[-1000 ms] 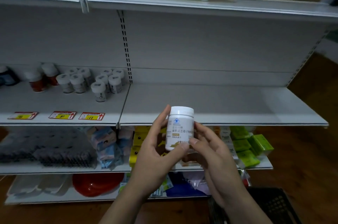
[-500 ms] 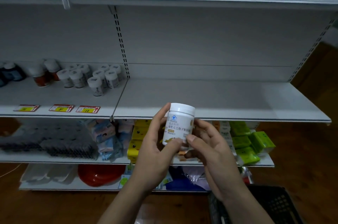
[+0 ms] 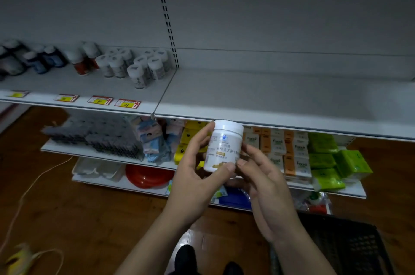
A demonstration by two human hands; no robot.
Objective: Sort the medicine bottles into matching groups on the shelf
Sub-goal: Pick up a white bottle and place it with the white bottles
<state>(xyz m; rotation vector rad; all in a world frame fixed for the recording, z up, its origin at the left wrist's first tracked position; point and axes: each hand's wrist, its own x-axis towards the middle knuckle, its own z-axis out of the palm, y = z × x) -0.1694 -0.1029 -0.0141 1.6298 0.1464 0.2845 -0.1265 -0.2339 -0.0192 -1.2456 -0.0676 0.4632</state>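
Holding one white medicine bottle [image 3: 224,146] upright at the lower middle of the frame, the person has its label turned towards the camera, most likely to read it and decide which group it matches. The left hand [image 3: 197,176] has the grip clamped on it, with the thumb across the lower front and the fingers up the left side. The right hand [image 3: 265,187] also grasps it, with the thumb at the lower right edge and the fingers curled at the bottle's right side, which steadies it for reading. The bottle is in the air just below the front edge of the shelf [image 3: 269,99], not on it.

Sorted stock stands at the upper left of the frame, bunched by kind so that like sits with like:
- A cluster of pale white-capped bottles [image 3: 137,72], eight or nine; blur prevents a firm count.
- Two red-brown bottles [image 3: 82,63] to their left.
- About three dark blue bottles [image 3: 42,61] further left.

Four price tags [image 3: 128,103] sit along the shelf lip below them. The shelf board to the right of the slotted upright carries nothing. A single black basket [image 3: 336,247] sits on the floor at the lower right, probably the supply.
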